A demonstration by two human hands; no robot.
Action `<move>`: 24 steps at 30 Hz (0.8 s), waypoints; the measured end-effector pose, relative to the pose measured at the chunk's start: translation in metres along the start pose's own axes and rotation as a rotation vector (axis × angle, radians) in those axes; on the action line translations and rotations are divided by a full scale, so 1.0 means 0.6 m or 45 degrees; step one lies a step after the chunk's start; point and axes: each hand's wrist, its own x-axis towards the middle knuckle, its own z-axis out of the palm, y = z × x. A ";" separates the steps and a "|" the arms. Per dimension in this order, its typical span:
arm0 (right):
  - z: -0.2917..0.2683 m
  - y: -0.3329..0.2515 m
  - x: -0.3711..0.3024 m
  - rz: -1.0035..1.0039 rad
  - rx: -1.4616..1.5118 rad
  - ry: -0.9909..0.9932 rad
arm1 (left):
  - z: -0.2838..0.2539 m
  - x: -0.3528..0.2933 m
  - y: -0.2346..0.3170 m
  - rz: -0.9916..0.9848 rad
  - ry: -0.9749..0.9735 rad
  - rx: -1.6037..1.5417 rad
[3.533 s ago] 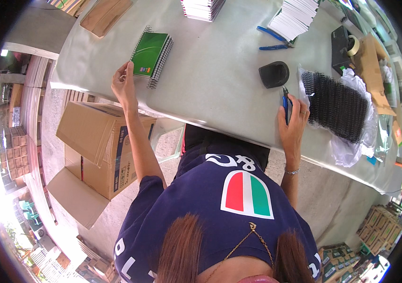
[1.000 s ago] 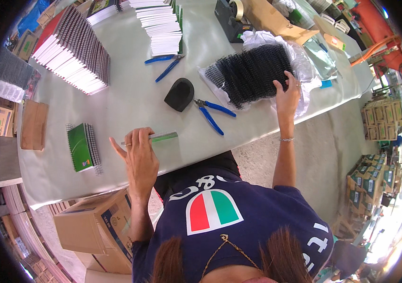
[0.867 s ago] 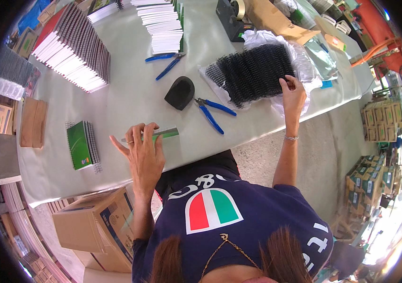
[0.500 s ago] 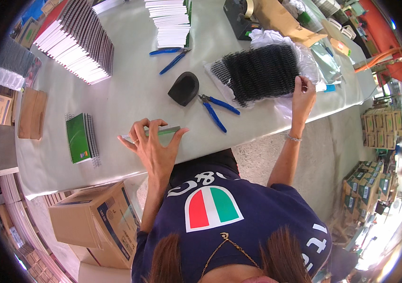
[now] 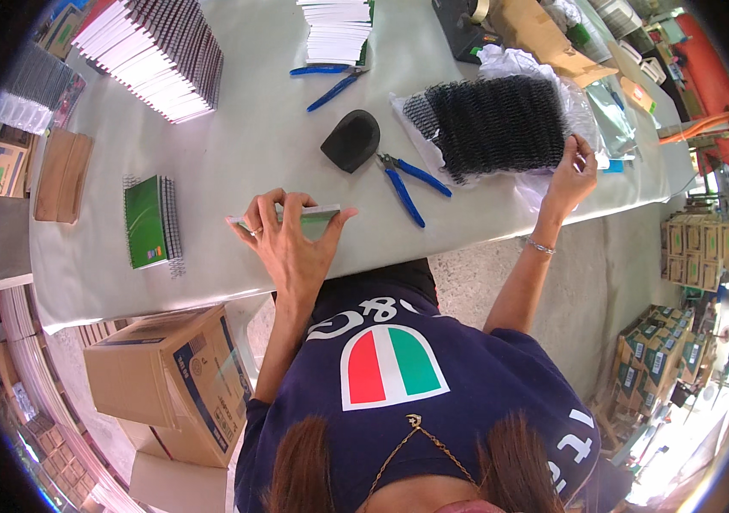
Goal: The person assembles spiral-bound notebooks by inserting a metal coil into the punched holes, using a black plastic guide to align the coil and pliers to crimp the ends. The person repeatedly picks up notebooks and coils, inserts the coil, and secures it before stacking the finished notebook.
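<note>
My left grip [image 5: 292,235] clamps one thin pad [image 5: 321,213], nearer the pale tabletop [image 5: 236,128]'s front edge than the black block [image 5: 352,141]; left of the block is bare room. Rightward of it, my right grip [image 5: 574,173] is at the coil pile [image 5: 501,128], clamped or apart I cannot tell. Two blue-handled cutters [image 5: 404,197] lie near the block.

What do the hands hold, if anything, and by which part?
The left hand holds a green booklet, fingers over its upper edge and thumb near its right end. Whether the right hand, at the black coils, holds one cannot be told.
</note>
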 end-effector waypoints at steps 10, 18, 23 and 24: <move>-0.004 -0.102 -0.052 0.372 1.620 -0.804 | 0.006 -0.005 -0.011 -0.025 -0.008 -0.045; 0.014 -0.244 -0.199 -0.191 0.794 -1.698 | 0.001 0.001 -0.004 0.003 0.006 -0.015; 0.029 -0.256 -0.225 -0.403 0.648 -1.683 | 0.001 0.006 -0.007 -0.011 -0.008 -0.058; 0.030 -0.254 -0.225 -0.438 0.604 -1.673 | 0.003 0.006 -0.007 -0.011 -0.003 -0.075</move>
